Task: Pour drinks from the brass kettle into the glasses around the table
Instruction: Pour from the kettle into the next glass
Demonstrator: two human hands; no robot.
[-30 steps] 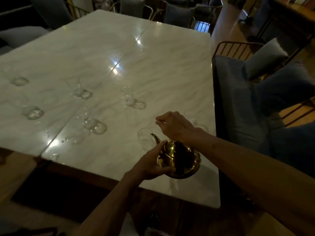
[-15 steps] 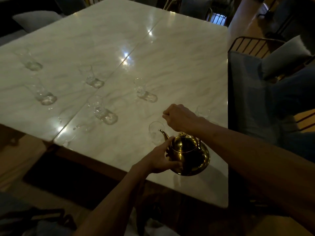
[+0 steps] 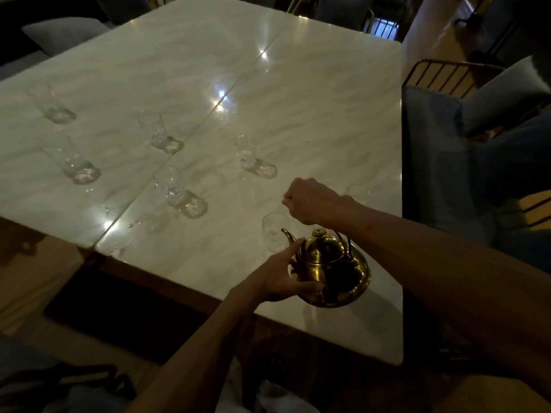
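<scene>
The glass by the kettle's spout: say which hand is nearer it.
Right. The right hand hovers just above and beside the glass; the left hand sits lower, cupping the kettle.

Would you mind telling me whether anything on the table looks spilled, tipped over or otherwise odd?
Nothing stands out. The glasses, such as the one nearest the kettle's spout, stand upright on the marble table, and no spill shows, though the light is dim. The brass kettle is tilted only slightly.

glossy brass kettle [image 3: 334, 272], polished marble table [image 3: 313, 114]
</scene>
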